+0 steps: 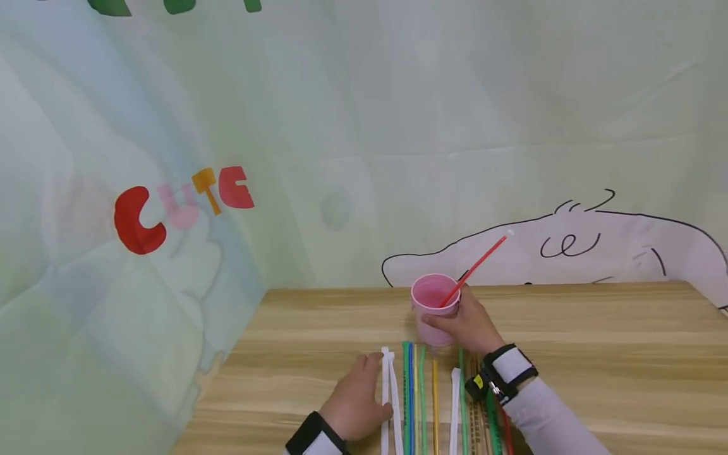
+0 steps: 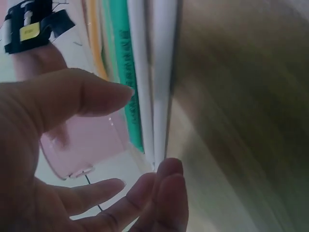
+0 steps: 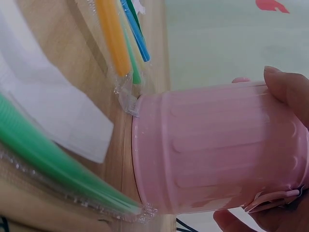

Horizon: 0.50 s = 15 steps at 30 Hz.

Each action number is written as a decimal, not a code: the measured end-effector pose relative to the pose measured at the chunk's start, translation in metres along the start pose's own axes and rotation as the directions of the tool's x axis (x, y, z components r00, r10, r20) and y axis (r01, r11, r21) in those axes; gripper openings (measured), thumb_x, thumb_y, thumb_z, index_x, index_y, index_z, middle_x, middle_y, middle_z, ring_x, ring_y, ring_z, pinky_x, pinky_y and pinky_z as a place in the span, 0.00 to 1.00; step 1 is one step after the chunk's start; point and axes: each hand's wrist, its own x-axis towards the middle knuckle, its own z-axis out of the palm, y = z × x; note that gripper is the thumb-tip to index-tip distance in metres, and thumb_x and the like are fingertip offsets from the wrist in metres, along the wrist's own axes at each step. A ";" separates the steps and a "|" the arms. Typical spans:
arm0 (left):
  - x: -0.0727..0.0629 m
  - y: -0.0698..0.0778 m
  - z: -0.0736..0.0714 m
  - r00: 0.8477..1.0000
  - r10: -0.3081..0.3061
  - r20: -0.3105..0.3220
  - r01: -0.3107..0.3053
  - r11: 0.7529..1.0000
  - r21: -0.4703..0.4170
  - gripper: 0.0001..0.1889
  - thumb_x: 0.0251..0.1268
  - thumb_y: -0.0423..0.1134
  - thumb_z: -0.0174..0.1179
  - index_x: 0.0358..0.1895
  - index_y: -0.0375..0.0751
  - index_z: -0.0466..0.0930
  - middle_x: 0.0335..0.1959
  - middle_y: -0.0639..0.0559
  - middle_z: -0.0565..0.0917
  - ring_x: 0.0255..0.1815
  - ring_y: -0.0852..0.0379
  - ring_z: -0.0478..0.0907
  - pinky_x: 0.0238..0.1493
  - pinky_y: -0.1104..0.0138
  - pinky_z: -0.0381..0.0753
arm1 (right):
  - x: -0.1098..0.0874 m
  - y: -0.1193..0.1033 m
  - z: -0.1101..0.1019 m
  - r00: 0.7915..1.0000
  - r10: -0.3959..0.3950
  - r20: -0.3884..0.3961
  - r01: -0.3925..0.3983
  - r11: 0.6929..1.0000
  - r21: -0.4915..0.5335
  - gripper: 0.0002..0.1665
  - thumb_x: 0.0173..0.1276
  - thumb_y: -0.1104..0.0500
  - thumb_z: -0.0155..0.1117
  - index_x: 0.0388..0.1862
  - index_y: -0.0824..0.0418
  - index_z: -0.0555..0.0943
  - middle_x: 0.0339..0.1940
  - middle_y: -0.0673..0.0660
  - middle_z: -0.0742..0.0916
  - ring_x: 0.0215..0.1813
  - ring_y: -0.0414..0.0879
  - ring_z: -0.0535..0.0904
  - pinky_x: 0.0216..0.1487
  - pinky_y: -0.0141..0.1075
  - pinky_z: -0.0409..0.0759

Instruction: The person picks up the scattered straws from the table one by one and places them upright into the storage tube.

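Note:
My right hand (image 1: 473, 323) grips the side of a small pink bucket (image 1: 431, 323), thumb and fingers around it near the rim. A red straw (image 1: 480, 261) leans out of the bucket toward the upper right. My left hand (image 1: 355, 399) is held with thumb and fingers apart beside two white paper-wrapped straws (image 1: 385, 385). In the left wrist view, its fingertips (image 2: 171, 191) are right by the ends of the white straws, and the thumb overlaps a green straw (image 2: 126, 72). The bucket's ribbed wall (image 3: 217, 145) and small handle (image 3: 273, 199) show in the right wrist view.
Several straws lie side by side in front of the bucket, among them a blue straw (image 1: 411, 398), a yellow-orange straw (image 1: 435, 407) and another white wrapped straw (image 1: 455, 404). They lie on a wooden table (image 1: 284, 354). A printed cloth backdrop (image 1: 341, 126) hangs behind.

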 end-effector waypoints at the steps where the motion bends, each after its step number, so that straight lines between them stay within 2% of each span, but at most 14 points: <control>1: 0.000 0.000 0.002 1.000 0.012 0.004 -0.012 1.000 0.013 0.45 0.50 0.36 0.74 0.74 0.30 0.63 0.59 0.34 0.74 0.50 0.44 0.80 0.54 0.44 0.84 | 0.000 0.000 0.001 1.000 0.003 0.000 -0.003 1.000 0.003 0.51 0.62 0.47 0.80 0.75 0.61 0.63 0.69 0.63 0.80 0.70 0.59 0.77 0.71 0.59 0.76; 3: 0.001 0.000 0.004 1.000 0.019 0.018 -0.019 0.999 0.031 0.46 0.48 0.35 0.74 0.74 0.30 0.63 0.57 0.36 0.74 0.47 0.46 0.80 0.52 0.46 0.85 | 0.000 -0.001 0.002 1.000 0.010 0.002 -0.010 1.000 0.012 0.51 0.62 0.47 0.80 0.75 0.61 0.63 0.69 0.63 0.79 0.70 0.59 0.77 0.71 0.59 0.76; 8: 0.005 0.001 0.008 0.998 -0.019 0.058 0.017 0.999 0.039 0.47 0.47 0.33 0.73 0.75 0.32 0.62 0.57 0.37 0.74 0.43 0.48 0.78 0.50 0.46 0.85 | 0.000 -0.003 0.002 1.000 0.023 0.004 -0.023 0.999 0.027 0.50 0.62 0.49 0.80 0.75 0.60 0.62 0.70 0.63 0.79 0.71 0.60 0.76 0.71 0.60 0.75; 15: 0.008 0.002 0.013 0.999 -0.022 0.034 0.021 0.999 0.027 0.48 0.41 0.29 0.70 0.74 0.33 0.63 0.51 0.39 0.75 0.36 0.49 0.75 0.39 0.52 0.83 | -0.001 -0.003 0.000 0.999 0.040 0.009 -0.040 0.999 0.031 0.50 0.63 0.49 0.79 0.76 0.60 0.62 0.70 0.62 0.79 0.71 0.60 0.76 0.70 0.59 0.76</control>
